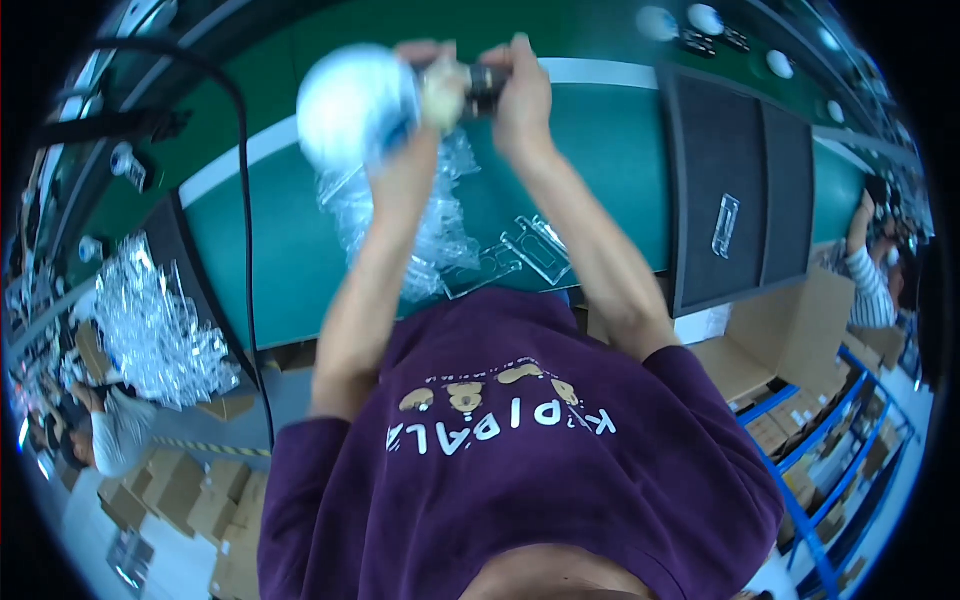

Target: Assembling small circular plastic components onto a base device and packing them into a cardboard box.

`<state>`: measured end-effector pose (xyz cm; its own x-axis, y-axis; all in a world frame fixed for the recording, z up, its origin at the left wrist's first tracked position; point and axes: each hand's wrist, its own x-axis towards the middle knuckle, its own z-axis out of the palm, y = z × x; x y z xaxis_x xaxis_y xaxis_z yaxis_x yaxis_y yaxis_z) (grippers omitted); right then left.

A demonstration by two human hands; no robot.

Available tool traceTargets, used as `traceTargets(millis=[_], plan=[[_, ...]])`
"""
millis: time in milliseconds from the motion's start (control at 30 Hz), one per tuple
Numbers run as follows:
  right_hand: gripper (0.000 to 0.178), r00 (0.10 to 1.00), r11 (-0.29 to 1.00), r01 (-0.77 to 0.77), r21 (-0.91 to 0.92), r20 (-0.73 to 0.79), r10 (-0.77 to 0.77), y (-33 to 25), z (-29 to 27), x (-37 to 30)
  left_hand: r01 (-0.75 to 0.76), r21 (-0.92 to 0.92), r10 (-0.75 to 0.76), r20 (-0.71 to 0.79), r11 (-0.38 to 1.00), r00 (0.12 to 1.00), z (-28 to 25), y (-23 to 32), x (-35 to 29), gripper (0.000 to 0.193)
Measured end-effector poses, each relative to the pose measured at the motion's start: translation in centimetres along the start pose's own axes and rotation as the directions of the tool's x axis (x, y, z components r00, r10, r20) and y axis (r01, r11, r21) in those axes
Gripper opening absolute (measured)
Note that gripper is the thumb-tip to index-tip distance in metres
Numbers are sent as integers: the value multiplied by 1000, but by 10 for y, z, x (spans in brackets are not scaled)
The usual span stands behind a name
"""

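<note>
Over the far side of the green table, both my hands are raised around a white round-headed device [352,105] with a dark end, blurred by motion. My left hand [440,98] is closed at its neck, just right of the white ball. Around the dark end at the right, my right hand [525,100] has its fingers curled. Below the left forearm lies a heap of clear plastic pieces [425,240], partly covered by that arm. Loose clear plastic frames [538,248] rest between my forearms near the table's front edge.
A black divided tray [690,130] at the right holds one clear plastic piece [726,226]. A black cable [247,200] hangs at the left, near another clear plastic pile [165,330]. More white round-headed devices [705,18] stand beyond. Cardboard boxes [775,315] and co-workers flank the table.
</note>
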<state>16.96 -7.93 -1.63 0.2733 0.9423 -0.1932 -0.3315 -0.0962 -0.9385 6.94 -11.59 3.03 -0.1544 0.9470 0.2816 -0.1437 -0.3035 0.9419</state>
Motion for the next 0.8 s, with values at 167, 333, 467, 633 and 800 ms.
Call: traceTargets(millis=[167,333,467,633,800], plan=[[38,940,778,315,-543,291,-178,32,-1,66,488,85,-474,-140,869,869,-75,-112,130,39],[29,656,591,645,-485,747,-103,45,30,11,571,386,-445,-370,725,816,-139,-120,152,41],[32,427,412,828,-380,904,-26,70,71,-9,564,707,-379,-427,427,821,-192,-70,87,36],[48,496,126,826,-550,814,302,73,83,-16,632,766,-615,-444,117,652,-203,-22,-58,51],[60,710,73,660,-748,652,264,47,42,-8,204,891,-104,-177,405,979,-157,-10,-66,51]])
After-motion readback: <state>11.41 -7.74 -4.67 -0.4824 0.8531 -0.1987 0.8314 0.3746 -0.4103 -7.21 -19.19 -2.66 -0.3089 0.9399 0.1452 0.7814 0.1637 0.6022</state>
